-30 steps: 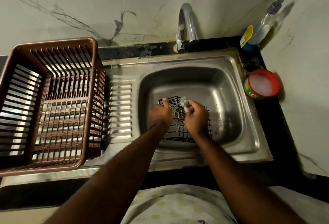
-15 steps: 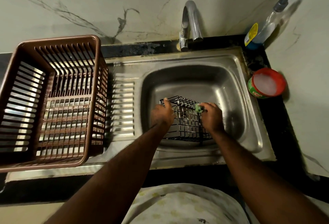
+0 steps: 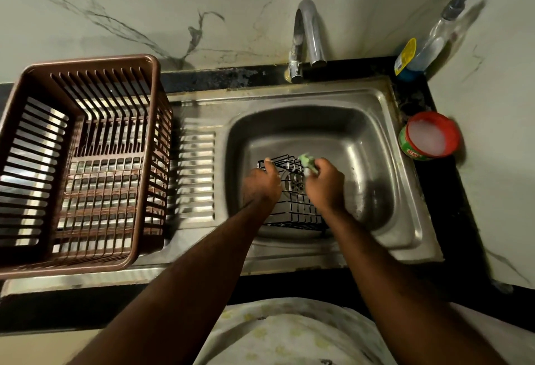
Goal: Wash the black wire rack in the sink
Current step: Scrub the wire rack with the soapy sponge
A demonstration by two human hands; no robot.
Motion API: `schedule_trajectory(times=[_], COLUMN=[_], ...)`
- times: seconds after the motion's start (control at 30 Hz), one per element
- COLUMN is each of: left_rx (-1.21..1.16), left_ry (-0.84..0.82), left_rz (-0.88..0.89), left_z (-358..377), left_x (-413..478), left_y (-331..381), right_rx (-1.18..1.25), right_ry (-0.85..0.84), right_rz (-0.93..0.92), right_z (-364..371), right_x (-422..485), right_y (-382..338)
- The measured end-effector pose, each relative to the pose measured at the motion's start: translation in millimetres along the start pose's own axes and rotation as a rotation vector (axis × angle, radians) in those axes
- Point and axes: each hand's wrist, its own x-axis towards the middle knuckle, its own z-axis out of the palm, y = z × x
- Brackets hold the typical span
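Observation:
The black wire rack (image 3: 292, 208) lies in the steel sink (image 3: 373, 162), over the drain. My left hand (image 3: 260, 183) grips the rack's left edge, thumb on the far corner. My right hand (image 3: 325, 180) holds a green scrub pad (image 3: 307, 162) against the rack's far right part. Both hands cover much of the rack's top.
The tap (image 3: 308, 37) stands behind the sink, with no water visibly running. A brown plastic dish basket (image 3: 81, 162) sits on the drainboard at left. A red tub of dish soap (image 3: 428, 138) and a clear pump bottle (image 3: 428, 43) stand at the right corner.
My right hand with the scrub pad has moved left across the rack, back toward its middle. My left hand keeps its grip on the rack's left edge.

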Motion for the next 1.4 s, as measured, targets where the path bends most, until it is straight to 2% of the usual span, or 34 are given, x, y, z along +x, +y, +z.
schedule_trajectory(times=[0.1,0.27,0.4,0.57,0.7,0.8,0.97,1.07,1.13,1.2,1.27,1.33,1.4], left_rx=[-0.033,-0.068,-0.035,0.073,0.004,-0.04,0.022,0.123,0.138,0.022,0.008,0.094,0.06], left_ry=[-0.005,0.007,0.008,-0.018,-0.002,0.021,-0.006,-0.04,-0.021,-0.016,-0.015,-0.051,-0.062], left_rz=[-0.016,-0.034,0.002,0.089,0.038,-0.003,0.02,0.09,0.075,0.006,0.004,0.036,0.007], left_z=[4,3,3,-4,1,6,2,0,1,1,1,-4,-6], left_x=[3,2,4,0,3,4,5,7,9,9,9,5,4], left_y=[-4,-7,-7,-5,-3,1,4,1,-3,-2,-3,-3,-6], right_rx=[0.006,-0.012,-0.089,-0.274,-0.29,-0.18,0.092,0.064,0.041,0.011,-0.077,-0.198,-0.286], right_ry=[0.028,0.041,0.053,0.027,-0.003,-0.011,0.044,0.035,0.018,0.01,0.004,-0.012,-0.048], right_rz=[-0.181,-0.224,-0.102,0.189,0.25,0.191,-0.106,-0.263,-0.341,-0.373,-0.371,-0.318,-0.207], right_z=[11,18,15,0,-10,-2,15,20,21,21,22,21,15], right_x=[-17,-15,4,40,55,51,19,4,0,-1,1,5,10], right_y=[-20,-18,3,46,63,44,-18,-32,-30,-23,-12,6,27])
